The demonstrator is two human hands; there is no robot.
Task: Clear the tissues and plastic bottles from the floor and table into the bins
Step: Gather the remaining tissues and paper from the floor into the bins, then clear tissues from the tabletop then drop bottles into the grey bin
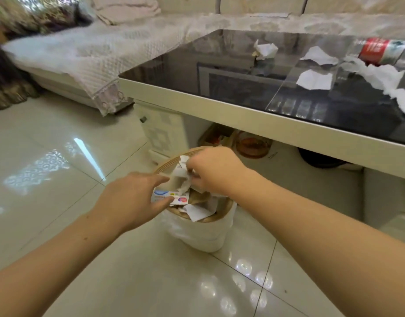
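1. The right hand is above the white bin, fingers curled round crumpled tissues
2. The left hand is beside it over the rim, fingers straight and spread, holding nothing
3. The bin stands on the tiled floor, full of paper
4. More tissues and a plastic bottle lie on the black glass table

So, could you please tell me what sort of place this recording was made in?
Most likely a home living room: a sofa under a lace cover, a low glass-topped coffee table beside it, and a small waste bin on the glossy tiled floor.
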